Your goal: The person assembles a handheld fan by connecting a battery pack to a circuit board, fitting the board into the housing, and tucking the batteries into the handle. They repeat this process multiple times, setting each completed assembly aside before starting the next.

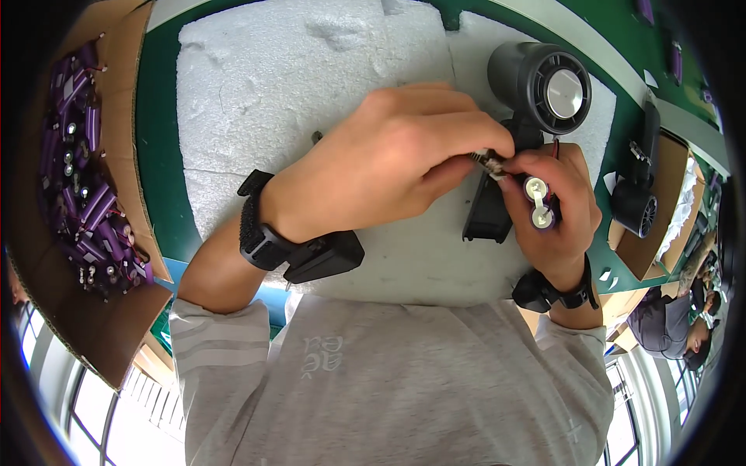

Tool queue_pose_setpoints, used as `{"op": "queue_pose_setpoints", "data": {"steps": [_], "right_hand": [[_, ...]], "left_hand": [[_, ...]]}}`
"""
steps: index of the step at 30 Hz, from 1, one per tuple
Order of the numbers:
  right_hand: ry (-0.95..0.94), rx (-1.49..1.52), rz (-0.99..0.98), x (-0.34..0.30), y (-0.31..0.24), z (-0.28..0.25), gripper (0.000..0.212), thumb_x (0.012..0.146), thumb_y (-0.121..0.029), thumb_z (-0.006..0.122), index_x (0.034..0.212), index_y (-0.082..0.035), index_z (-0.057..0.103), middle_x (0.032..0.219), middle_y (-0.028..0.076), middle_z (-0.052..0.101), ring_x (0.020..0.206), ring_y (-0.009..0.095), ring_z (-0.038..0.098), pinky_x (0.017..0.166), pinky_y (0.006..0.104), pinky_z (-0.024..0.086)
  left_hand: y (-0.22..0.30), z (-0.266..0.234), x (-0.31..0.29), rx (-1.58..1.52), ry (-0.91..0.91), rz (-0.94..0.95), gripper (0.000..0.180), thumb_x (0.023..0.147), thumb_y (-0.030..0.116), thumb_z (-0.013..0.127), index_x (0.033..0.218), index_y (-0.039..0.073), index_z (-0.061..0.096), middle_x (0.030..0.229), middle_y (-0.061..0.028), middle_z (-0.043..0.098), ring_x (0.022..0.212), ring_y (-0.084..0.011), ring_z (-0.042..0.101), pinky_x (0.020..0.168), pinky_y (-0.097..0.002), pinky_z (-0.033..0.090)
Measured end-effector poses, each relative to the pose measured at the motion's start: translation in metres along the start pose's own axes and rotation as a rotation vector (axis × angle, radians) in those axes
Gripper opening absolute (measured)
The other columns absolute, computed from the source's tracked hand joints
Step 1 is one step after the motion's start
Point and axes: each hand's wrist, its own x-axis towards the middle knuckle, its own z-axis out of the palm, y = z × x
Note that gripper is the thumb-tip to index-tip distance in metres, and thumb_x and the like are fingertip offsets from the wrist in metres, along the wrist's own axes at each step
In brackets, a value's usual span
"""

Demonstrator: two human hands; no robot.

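Note:
My left hand (388, 151) reaches across the white foam, thumb and fingers closed on a small circuit board (491, 164). My right hand (563, 206) is curled around a two-cell battery pack (538, 200), purple-wrapped with a metal strip across its ends. Its thumb and index fingertip meet the circuit board too. Just beyond both hands lies a black handheld fan (536, 85) with a round head and silver centre. A black handle part (488, 210) extends below the hands, partly covered by them. A thin red wire (556, 147) runs beside the right fingers.
White foam sheets (249, 85) cover the green table (159, 155). At the left stands a cardboard box (124, 140) with many purple battery packs (85, 186). Another black fan (637, 202) lies at the right beside a small carton (674, 217). A person (664, 326) sits farther right.

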Motion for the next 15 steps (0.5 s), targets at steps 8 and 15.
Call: {"op": "queue_pose_setpoints", "data": {"steps": [8, 15], "right_hand": [[-0.080, -0.068, -0.040, 0.0053, -0.0021, -0.0046, 0.051, 0.062, 0.008, 0.079, 0.109, -0.001, 0.061, 0.084, 0.008, 0.069, 0.072, 0.024, 0.058, 0.063, 0.0309, 0.048], [-0.112, -0.040, -0.050, 0.0061, -0.0002, -0.0064, 0.051, 0.062, 0.004, 0.080, 0.110, 0.001, 0.063, 0.083, 0.008, 0.068, 0.074, 0.024, 0.058, 0.064, 0.0307, 0.048]], "left_hand": [[0.0020, -0.0071, -0.0020, -0.066, -0.112, -0.089, 0.032, 0.068, -0.014, 0.068, 0.093, 0.005, 0.071, 0.088, -0.0088, 0.067, 0.074, -0.0227, 0.065, 0.062, -0.0302, 0.052], [0.0039, -0.0040, -0.0030, -0.032, -0.041, -0.064, 0.029, 0.069, -0.015, 0.066, 0.087, 0.007, 0.072, 0.088, -0.0087, 0.065, 0.069, -0.0204, 0.063, 0.059, -0.0273, 0.049]]}}
